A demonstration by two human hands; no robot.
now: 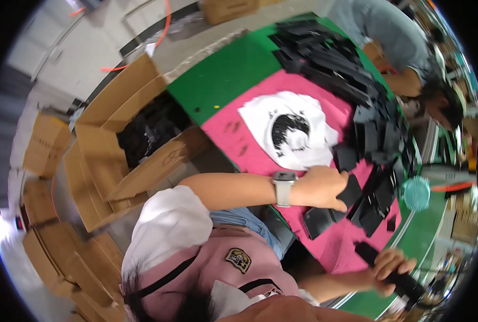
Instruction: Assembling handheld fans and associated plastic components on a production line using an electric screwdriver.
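Bench (212, 80): green corner at far left mostly bare, plus a strip of pink mat (330, 252) along the near edge; right side tight, black parts (325, 67) heaped to the edge. Left hand (322, 188) half-curled, thumb and fingers pinching a flat black piece (351, 190) over the mat, just right of the white cloth (260, 121). Right hand (393, 266) wrapped round a black tool (408, 288) past the near-right edge; blurred, type unclear. Left palm hidden; heap overlaps, can't count it. Countable: one cloth, one tool, one teal round object (415, 194).
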